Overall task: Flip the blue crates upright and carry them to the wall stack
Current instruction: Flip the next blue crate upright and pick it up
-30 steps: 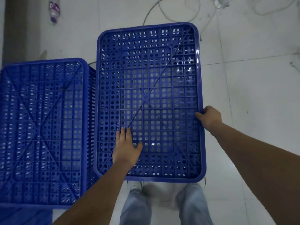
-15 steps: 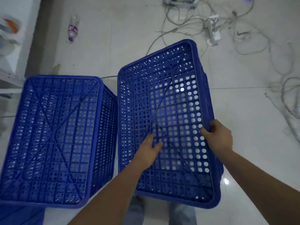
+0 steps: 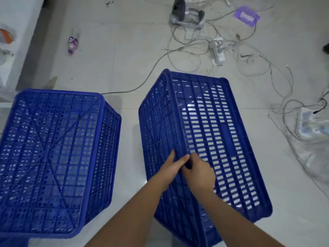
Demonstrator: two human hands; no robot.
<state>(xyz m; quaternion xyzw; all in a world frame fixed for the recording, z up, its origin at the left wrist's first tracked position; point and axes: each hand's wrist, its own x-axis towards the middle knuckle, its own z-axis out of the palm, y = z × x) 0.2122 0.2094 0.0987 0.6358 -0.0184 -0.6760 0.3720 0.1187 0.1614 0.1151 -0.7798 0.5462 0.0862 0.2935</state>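
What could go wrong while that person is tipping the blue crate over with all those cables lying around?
Two things, probably. Both hands, left hand and right hand, hold the tilted crate close together on one edge, so it could swing or slip from the grip. The loose cables and power strip lie just beyond it on the floor, so the crate might land on them, or feet could snag while carrying. The second crate is still upside down nearby.

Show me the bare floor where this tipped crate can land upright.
Free: the tile strip between the tipped crate and the upside-down crate, and the floor beyond it up to the bottle. Crowded: cables ahead and plastic bags to the right.
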